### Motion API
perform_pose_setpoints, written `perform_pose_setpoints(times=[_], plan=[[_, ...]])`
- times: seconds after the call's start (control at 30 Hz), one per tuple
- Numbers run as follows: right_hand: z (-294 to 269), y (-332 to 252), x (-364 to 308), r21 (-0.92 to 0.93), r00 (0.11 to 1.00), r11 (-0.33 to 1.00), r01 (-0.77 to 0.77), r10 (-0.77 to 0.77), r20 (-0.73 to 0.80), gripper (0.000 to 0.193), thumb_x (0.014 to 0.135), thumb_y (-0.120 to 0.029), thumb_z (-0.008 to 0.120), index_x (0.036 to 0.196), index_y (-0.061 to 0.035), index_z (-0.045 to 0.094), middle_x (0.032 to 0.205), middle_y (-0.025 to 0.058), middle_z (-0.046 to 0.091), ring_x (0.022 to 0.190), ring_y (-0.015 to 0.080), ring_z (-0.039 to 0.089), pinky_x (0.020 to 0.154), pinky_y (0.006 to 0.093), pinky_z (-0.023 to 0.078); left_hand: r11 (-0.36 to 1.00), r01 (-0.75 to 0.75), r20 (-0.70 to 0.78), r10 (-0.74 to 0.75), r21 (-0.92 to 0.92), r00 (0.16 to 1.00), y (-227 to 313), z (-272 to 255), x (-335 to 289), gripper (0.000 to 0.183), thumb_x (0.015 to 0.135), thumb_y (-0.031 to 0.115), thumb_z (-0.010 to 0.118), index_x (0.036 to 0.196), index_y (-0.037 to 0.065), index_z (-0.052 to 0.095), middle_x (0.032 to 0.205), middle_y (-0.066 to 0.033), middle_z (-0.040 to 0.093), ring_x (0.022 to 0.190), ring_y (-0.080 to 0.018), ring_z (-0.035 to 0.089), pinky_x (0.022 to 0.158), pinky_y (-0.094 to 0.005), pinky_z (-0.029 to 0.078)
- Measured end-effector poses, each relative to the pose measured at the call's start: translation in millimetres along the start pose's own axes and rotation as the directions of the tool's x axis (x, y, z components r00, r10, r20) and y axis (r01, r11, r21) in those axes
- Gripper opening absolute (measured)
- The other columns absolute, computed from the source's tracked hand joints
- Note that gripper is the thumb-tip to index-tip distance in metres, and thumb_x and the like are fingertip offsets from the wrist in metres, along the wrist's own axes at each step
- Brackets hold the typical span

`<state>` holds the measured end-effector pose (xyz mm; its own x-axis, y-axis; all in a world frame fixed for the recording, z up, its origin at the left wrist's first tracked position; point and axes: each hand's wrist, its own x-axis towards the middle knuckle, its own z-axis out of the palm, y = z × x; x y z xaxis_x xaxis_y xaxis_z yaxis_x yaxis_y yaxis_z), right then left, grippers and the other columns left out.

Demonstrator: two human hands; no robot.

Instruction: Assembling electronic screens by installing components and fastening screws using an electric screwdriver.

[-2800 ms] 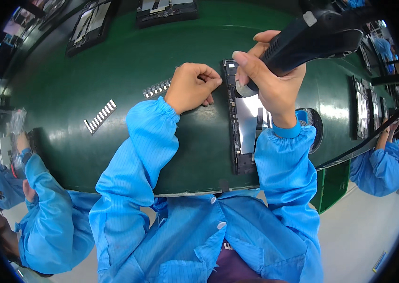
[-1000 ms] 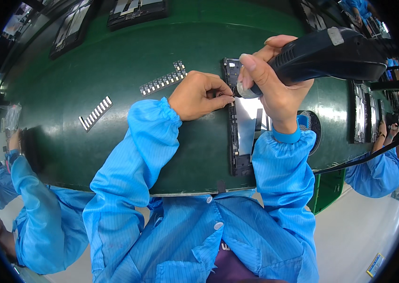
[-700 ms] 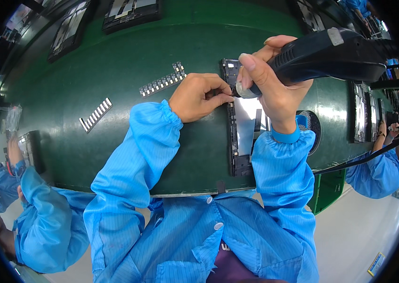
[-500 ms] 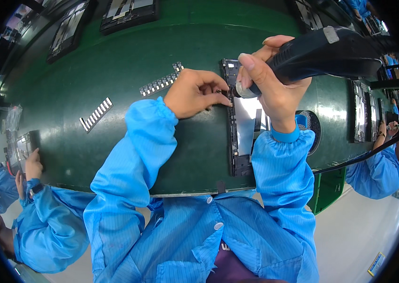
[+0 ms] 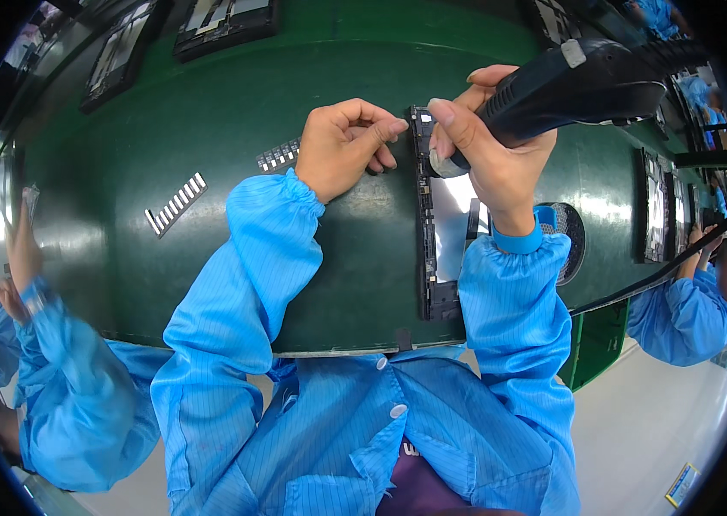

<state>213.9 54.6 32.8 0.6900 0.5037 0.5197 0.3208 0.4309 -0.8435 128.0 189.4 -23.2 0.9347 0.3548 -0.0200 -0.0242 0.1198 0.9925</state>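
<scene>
My right hand (image 5: pixel 501 155) is wrapped round a black hand-held power tool (image 5: pixel 565 90) with vent slots, its narrow end pointing down-left. That end is over the upper part of a flat black device frame (image 5: pixel 425 249) with a shiny silver panel (image 5: pixel 449 228). My left hand (image 5: pixel 342 146) hovers just left of the frame's upper edge, thumb and forefinger pinched together. Whatever they may hold is too small to make out. Beneath and beside that hand lies a dark strip with small pale pads (image 5: pixel 279 156), partly hidden. Further left is a strip of white pieces (image 5: pixel 176 205).
More device frames lie at the far side, one (image 5: pixel 226 26) at top left-centre, and others (image 5: pixel 657 206) at the right. A dark round mesh-like object (image 5: pixel 571 245) sits behind my right wrist. Co-workers in blue sleeves (image 5: pixel 79 387) sit at both sides. A green crate (image 5: pixel 595 340) stands below the table edge.
My left hand has moved up and away from the frame's left edge, covering more of the padded strip. The tool in my right hand has shifted slightly left.
</scene>
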Motion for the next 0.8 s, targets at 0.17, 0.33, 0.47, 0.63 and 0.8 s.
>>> perform_pose_setpoints(times=[0.17, 0.33, 0.47, 0.63, 0.8], plan=[[2.2, 2.6, 0.1, 0.018, 1.000, 1.000, -0.009, 0.009, -0.003, 0.028, 0.072, 0.001, 0.073, 0.092, 0.0053, 0.054, 0.058, 0.0036, 0.060, 0.048, 0.0073, 0.055, 0.043, 0.0194, 0.041, 0.998, -0.025, -0.072, 0.020, -0.065, 0.997, -2.3, -0.4, 2.2, 0.014, 0.086, 0.007, 0.060, 0.095, -0.004, 0.059, 0.081, -0.0093, 0.064, 0.064, -0.0145, 0.063, 0.050, -0.0223, 0.049], [7.2, -5.0, -6.3, -0.126, 0.994, 0.992, -0.023, 0.036, 0.103, 0.031, 0.073, 0.009, 0.068, 0.097, 0.0012, 0.049, 0.062, 0.0086, 0.058, 0.051, 0.0129, 0.056, 0.049, 0.0248, 0.047, 0.994, -0.091, -0.088, 0.085, -0.067, 0.993, 3.1, -5.8, 2.3, 0.015, 0.088, 0.000, 0.051, 0.099, -0.005, 0.059, 0.090, -0.0122, 0.064, 0.079, -0.0185, 0.066, 0.061, -0.0254, 0.055], [7.5, -4.3, -7.7, -0.137, 0.995, 0.990, -0.021, 0.034, 0.095, 0.030, 0.073, 0.009, 0.068, 0.096, 0.0009, 0.050, 0.062, 0.0077, 0.058, 0.052, 0.0119, 0.056, 0.049, 0.0235, 0.046, 0.996, -0.091, -0.114, 0.089, -0.009, 0.989, 11.7, -15.4, -4.9, 0.022, 0.088, -0.006, 0.043, 0.102, -0.006, 0.060, 0.097, -0.0129, 0.063, 0.091, -0.0208, 0.064, 0.073, -0.0275, 0.055], [8.1, -2.2, -2.5, -0.108, 0.989, 0.994, -0.026, 0.041, 0.140, 0.033, 0.073, 0.008, 0.068, 0.100, 0.0022, 0.051, 0.062, 0.0056, 0.058, 0.050, 0.0101, 0.055, 0.048, 0.0215, 0.045, 0.989, -0.097, -0.156, 0.115, 0.115, 0.981, 19.7, -19.0, -11.0, 0.022, 0.088, -0.005, 0.046, 0.104, -0.006, 0.060, 0.099, -0.0127, 0.063, 0.093, -0.0192, 0.063, 0.076, -0.0269, 0.054], [14.6, -3.9, 3.2, -0.078, 0.987, 0.995, -0.070, 0.080, 0.140, 0.029, 0.073, 0.004, 0.071, 0.096, 0.0027, 0.053, 0.061, 0.0043, 0.058, 0.050, 0.0091, 0.055, 0.047, 0.0207, 0.044, 0.980, -0.111, -0.214, 0.145, 0.165, 0.966, 33.1, -19.9, -24.0, 0.020, 0.087, 0.000, 0.052, 0.104, -0.005, 0.061, 0.094, -0.0111, 0.065, 0.088, -0.0163, 0.064, 0.073, -0.0243, 0.052]])
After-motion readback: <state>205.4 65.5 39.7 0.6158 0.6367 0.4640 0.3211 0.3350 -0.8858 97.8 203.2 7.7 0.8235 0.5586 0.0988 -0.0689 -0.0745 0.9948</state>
